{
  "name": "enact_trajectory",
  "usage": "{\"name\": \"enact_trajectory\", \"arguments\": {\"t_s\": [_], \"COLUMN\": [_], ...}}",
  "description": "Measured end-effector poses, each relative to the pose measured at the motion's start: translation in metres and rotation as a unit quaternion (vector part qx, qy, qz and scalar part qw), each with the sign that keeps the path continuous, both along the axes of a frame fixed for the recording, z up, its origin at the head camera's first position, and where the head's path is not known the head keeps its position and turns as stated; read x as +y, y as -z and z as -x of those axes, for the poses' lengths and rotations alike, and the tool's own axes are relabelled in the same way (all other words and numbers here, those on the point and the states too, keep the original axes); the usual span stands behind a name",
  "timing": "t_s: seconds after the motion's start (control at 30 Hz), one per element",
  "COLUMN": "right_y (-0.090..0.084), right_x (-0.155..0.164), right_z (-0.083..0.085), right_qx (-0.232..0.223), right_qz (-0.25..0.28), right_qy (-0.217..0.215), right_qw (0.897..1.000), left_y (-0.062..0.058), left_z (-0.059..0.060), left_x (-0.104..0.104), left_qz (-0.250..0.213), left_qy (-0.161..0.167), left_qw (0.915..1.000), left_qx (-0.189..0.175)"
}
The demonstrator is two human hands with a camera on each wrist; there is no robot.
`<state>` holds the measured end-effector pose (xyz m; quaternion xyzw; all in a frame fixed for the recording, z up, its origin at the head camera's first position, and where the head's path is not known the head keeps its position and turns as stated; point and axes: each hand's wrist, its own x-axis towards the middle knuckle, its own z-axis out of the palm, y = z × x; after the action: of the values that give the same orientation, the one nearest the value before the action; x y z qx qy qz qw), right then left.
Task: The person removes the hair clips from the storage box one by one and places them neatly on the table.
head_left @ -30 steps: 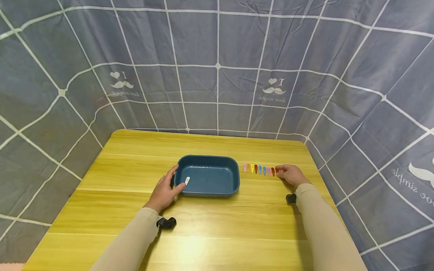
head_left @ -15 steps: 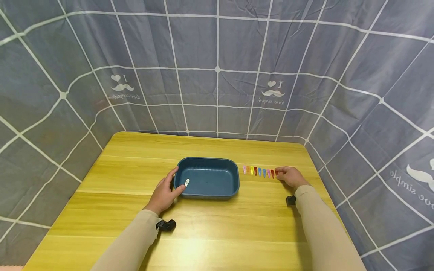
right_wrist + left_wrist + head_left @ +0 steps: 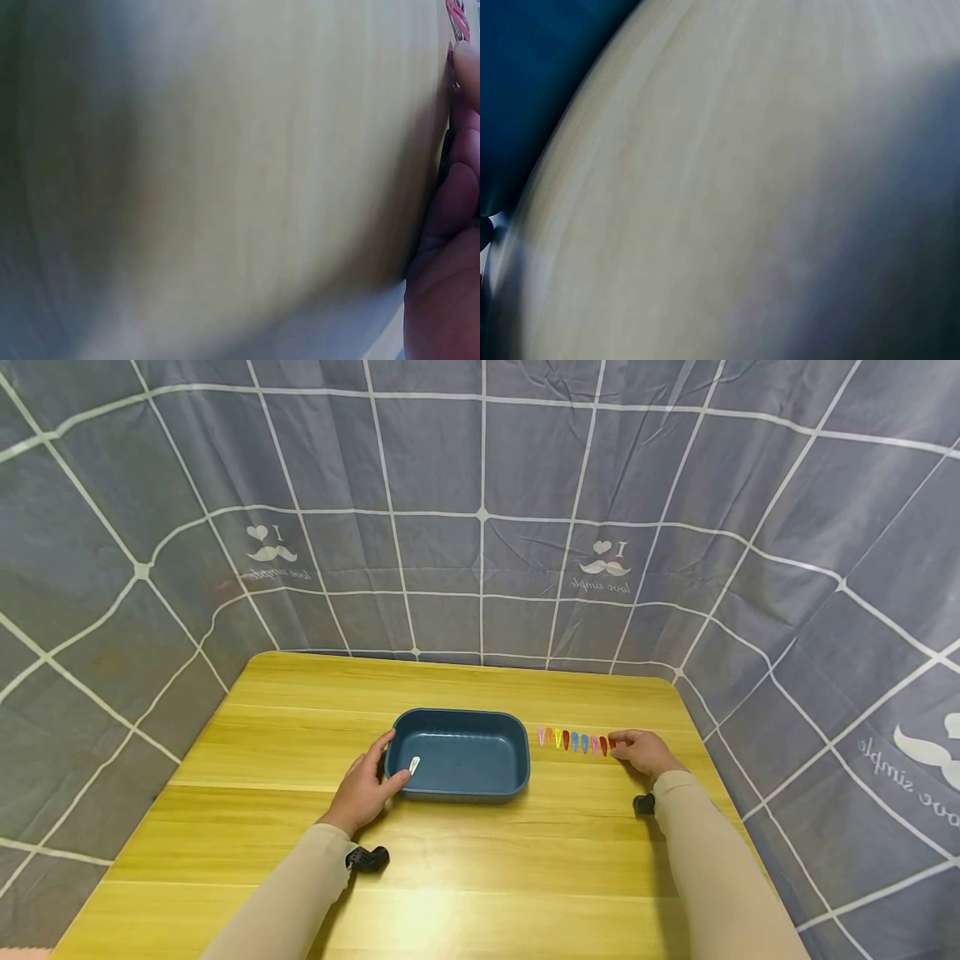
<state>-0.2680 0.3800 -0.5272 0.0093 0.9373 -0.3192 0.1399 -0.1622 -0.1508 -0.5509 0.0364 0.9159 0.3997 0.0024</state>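
Beige sleeves run out over the table. The left hand grips the near left corner of the bin, thumb over its rim beside a white clip. The right hand, fingers curled, touches the red clip ending the clip row. A clumsy pinch could knock neighbouring clips askew; tugging could slide the bin.

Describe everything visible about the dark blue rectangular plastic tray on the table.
The dark blue rectangular plastic tray has rounded corners, a low wall and a smooth, matt inside. It sits flat and upright near the middle of the yellow wooden table. One small white clip lies inside, near its left end. The left hand holds that end.
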Motion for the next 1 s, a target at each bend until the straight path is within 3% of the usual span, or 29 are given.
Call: {"name": "enact_trajectory", "arguments": {"t_s": [1.0], "right_y": [-0.0015], "right_x": [-0.0013], "right_z": [-0.0040], "right_qx": [0.000], "right_qz": [0.023], "right_qy": [-0.002], "right_qw": [1.000], "left_y": [-0.0020], "left_z": [-0.0006], "left_x": [0.0001], "left_qz": [-0.006], "left_qy": [-0.001], "left_qw": [1.0000], "left_qx": [-0.003]}}
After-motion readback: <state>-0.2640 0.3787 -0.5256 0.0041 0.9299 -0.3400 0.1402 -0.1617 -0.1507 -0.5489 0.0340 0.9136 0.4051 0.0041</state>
